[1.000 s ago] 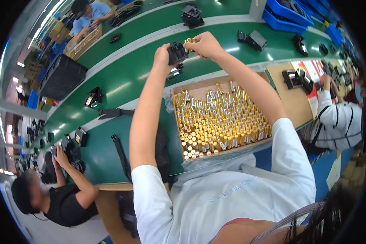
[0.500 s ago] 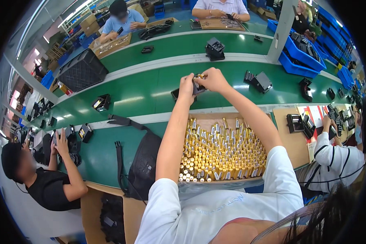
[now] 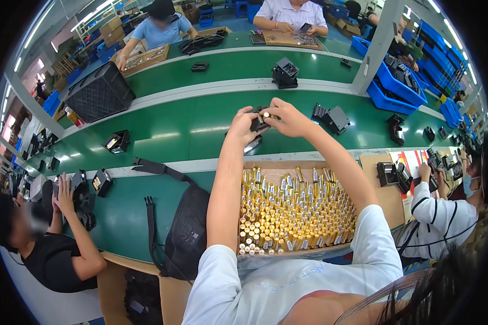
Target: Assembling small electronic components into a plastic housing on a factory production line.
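The left hand (image 3: 243, 125) grips a small black plastic holder (image 3: 257, 122), raised above the green conveyor bench (image 3: 200, 127) at arm's reach. The right hand (image 3: 288, 117) closes its fingertips on a gold cylindrical cell (image 3: 265, 115) and presses its end against the top of the holder. Whether the cell is fully seated cannot be told; the fingers cover the joint.

Step in hand, as judged: insertion of one cell into the holder. The next move calls for steady counter-pressure from the left hand while the right hand pushes the cell straight along its axis, without tilt.

Directly below the forearms lies a shallow cardboard tray (image 3: 276, 169) packed with upright and leaning gold cells (image 3: 295, 216). A second black part (image 3: 253, 145) rests on the bench just beneath the hands. A black shoulder bag (image 3: 187, 227) lies to the left of the tray. Further black holders (image 3: 333, 117) sit apart along the bench. Other people work at the left, right and far sides.
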{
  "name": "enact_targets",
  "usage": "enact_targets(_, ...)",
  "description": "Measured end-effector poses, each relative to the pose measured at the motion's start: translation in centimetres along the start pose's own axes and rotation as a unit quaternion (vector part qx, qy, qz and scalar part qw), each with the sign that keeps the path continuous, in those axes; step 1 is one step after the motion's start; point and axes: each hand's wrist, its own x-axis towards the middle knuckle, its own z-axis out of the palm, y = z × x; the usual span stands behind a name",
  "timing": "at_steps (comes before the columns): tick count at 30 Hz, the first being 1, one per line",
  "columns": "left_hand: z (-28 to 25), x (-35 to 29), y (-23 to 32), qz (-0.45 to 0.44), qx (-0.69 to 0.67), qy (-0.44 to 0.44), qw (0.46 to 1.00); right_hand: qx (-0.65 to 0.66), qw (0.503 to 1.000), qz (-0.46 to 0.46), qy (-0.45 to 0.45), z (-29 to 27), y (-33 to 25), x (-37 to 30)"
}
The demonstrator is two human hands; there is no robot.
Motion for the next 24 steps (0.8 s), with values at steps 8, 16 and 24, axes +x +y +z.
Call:
enact_targets(8, 0.3, -0.3, -0.6, -0.022, -0.027, -0.035, 0.999, -0.018, 0.998, 0.017, -0.051, -1.0, -0.3, -1.3)
enact_targets(16, -0.1, 0.1, -0.6, 0.022, 0.007, -0.026, 0.999, 0.060, 0.991, 0.118, 0.006, -1.5, 0.6, 0.6)
enact_targets(24, -0.1, -0.5, 0.5, 0.025, 0.041, -0.027, 0.998, 0.004, 0.991, 0.132, 0.010, -0.2, 0.8, 3.7)
